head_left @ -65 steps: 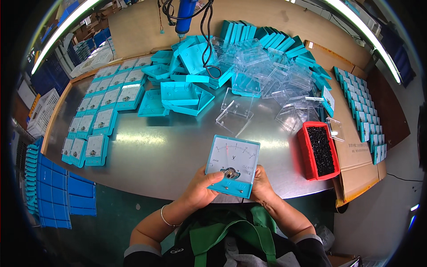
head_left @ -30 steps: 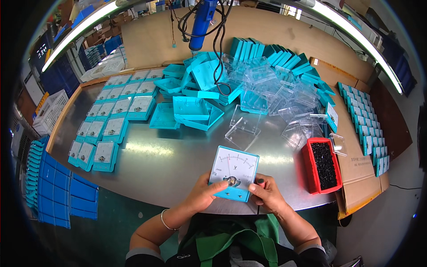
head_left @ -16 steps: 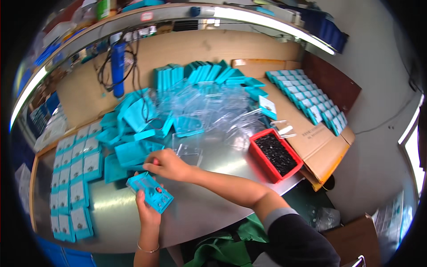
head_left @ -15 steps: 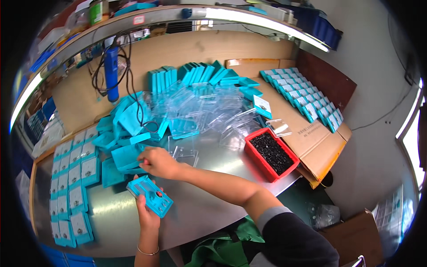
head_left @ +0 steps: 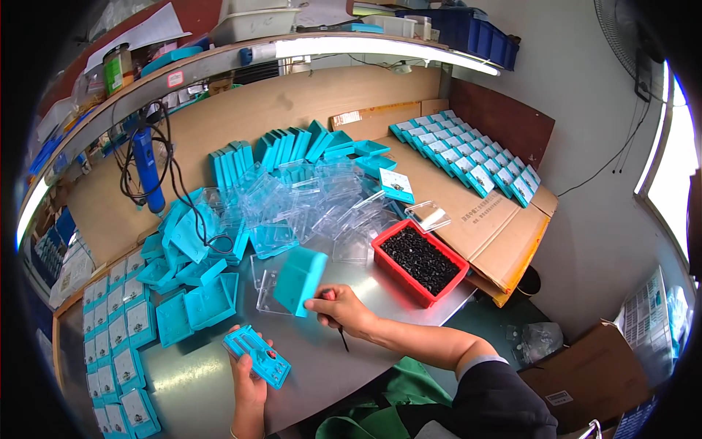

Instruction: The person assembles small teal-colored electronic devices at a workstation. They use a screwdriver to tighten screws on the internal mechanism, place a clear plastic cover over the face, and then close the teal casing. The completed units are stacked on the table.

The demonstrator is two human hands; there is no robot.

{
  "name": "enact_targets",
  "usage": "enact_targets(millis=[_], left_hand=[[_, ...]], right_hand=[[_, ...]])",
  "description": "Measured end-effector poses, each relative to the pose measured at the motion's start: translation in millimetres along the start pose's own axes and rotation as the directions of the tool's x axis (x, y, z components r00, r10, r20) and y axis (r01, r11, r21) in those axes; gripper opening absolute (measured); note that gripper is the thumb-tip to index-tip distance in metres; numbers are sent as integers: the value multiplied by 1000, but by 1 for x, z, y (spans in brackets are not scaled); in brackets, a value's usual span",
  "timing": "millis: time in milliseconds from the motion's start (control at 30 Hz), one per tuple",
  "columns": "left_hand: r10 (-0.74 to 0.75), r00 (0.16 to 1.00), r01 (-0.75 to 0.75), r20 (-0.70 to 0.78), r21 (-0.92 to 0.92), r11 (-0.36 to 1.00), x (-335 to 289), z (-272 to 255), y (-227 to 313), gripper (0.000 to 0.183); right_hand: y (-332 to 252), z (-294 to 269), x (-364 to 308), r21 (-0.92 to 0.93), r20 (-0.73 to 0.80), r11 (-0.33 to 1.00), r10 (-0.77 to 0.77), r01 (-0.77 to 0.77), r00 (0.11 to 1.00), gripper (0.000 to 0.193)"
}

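Observation:
My left hand [head_left: 250,384] is closed round a teal plastic panel [head_left: 257,356] with slots, holes and a small red part on it, held tilted above the metal bench. To its right, my right hand [head_left: 345,310] pinches the lower corner of a shallow teal plastic shell [head_left: 300,279], lifted off the bench and slightly blurred. The same hand also grips a screwdriver [head_left: 343,338] with a reddish handle, its dark shaft pointing down. Behind the lifted shell lie clear plastic covers [head_left: 292,197] in a loose pile. Several more teal shells [head_left: 210,301] lie to the left.
A red bin [head_left: 461,276] of small black parts stands right of the covers. Rows of finished-looking teal units [head_left: 468,157] rest on cardboard at the back right, with more units [head_left: 126,366] at the left. A blue electric screwdriver [head_left: 148,170] hangs on its cable below the lit shelf.
My right hand has moved away from the teal shells on the left, rightward, and now carries one shell. The left hand keeps its panel. The whole view has shifted.

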State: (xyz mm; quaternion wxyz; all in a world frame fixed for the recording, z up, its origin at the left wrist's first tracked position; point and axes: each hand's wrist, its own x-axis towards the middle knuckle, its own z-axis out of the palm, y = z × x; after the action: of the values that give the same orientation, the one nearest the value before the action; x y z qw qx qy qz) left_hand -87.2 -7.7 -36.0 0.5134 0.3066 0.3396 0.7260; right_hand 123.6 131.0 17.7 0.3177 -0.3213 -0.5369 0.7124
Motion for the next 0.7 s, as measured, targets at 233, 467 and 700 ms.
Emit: enact_targets(millis=[233,467,700], left_hand=[[-84,996,85,15,-22,996,1,16,4,79],[-136,988,133,69,48,990,-12,24,7,88],[-155,983,151,93,52,987,-19,29,15,93]], right_hand=[[4,-19,-36,-345,294,937,167,-58,941,53],[7,-54,2,-950,297,13,-258,311,919,75],[-6,-40,-2,-947,314,22,-162,322,935,82]])
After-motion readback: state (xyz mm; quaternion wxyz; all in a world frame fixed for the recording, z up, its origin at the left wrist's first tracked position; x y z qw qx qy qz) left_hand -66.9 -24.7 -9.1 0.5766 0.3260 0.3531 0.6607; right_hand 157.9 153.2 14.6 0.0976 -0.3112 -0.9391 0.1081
